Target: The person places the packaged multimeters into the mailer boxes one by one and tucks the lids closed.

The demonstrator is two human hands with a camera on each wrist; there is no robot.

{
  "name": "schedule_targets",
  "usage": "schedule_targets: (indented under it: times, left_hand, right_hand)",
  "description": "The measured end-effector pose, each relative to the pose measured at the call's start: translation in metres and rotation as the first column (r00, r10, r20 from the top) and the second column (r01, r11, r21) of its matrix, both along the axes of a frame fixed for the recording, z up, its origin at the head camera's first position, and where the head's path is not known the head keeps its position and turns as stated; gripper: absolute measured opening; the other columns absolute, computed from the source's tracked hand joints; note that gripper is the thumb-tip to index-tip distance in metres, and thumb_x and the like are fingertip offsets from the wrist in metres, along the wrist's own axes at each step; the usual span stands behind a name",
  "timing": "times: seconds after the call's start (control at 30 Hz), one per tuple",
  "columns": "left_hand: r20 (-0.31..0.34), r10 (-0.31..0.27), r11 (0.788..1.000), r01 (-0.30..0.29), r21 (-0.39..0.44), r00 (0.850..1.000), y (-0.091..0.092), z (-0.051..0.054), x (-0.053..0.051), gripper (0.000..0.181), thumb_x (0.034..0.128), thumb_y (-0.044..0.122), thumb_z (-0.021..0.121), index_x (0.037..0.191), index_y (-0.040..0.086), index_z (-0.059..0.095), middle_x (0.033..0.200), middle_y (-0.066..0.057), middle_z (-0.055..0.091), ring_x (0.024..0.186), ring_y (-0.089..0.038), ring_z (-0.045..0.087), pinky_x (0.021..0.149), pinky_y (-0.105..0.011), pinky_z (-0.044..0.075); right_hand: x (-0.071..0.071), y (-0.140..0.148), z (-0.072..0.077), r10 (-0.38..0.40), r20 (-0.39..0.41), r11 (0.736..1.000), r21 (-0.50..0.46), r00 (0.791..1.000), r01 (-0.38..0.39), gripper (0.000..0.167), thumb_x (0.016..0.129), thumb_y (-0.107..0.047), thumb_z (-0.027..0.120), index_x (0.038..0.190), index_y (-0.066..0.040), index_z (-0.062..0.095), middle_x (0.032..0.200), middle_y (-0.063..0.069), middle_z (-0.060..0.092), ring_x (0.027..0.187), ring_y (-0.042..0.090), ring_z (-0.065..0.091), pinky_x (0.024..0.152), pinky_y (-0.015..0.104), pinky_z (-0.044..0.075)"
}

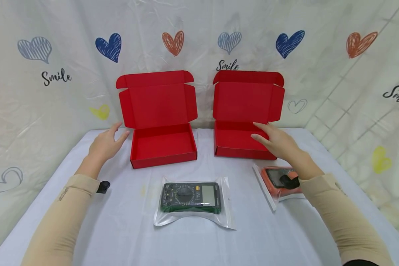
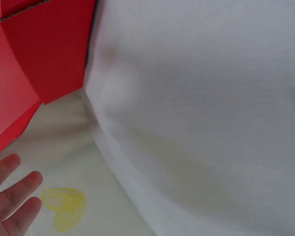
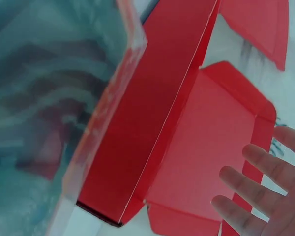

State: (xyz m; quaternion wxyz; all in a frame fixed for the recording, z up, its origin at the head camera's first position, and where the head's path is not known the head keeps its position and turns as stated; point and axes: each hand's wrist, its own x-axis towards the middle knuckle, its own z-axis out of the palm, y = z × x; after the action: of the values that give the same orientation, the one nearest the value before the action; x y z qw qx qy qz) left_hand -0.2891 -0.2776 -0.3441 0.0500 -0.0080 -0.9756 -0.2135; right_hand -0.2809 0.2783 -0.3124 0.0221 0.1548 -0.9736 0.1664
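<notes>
On head cam only: bagged grn multimeter (image 1: 191, 197) nr 2 boxes (image 1: 164, 160) (image 1: 239, 152)

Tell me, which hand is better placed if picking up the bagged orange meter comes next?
Probably the right hand: it holds nothing and is much nearer the orange meter. The left hand is free too, but farther off, beside the left red box.

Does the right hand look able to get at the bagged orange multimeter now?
Probably yes: the right hand looks empty, and nothing visible would block it from drawing back to the bagged orange multimeter.
</notes>
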Motion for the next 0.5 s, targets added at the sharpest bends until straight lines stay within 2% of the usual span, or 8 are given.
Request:
schedule_targets:
  times: [0.23, 0.5]
  left_hand:
    - [-0.007, -0.012, 1.0, 0.012, 0.002, 1.0, 0.0, -0.003, 0.002, 0.077, 0.1053, 0.057, 0.039, 0.165, 0.013, 0.019, 0.156, -0.031, 0.036, 0.134, -0.055, 0.041, 0.096, -0.069, 0.046]
    - [-0.016, -0.027, 1.0, 0.027, 0.004, 1.0, -0.001, -0.007, 0.003, 0.081, 0.1036, 0.064, 0.035, 0.165, 0.014, 0.02, 0.157, -0.032, 0.035, 0.135, -0.055, 0.04, 0.097, -0.07, 0.044]
  right_hand:
    - [0.007, -0.015, -0.004, 0.048, -0.021, 0.999, -0.012, 0.999, -0.048, 0.066, 0.106, -0.037, 0.056, 0.16, -0.008, 0.033, 0.157, 0.028, 0.037, 0.14, 0.05, 0.039, 0.103, 0.069, 0.041]
    - [0.015, -0.032, -0.008, 0.088, -0.034, 0.993, -0.075, 0.996, -0.09, 0.067, 0.103, -0.037, 0.06, 0.159, -0.01, 0.036, 0.157, 0.025, 0.039, 0.14, 0.046, 0.04, 0.105, 0.067, 0.041]
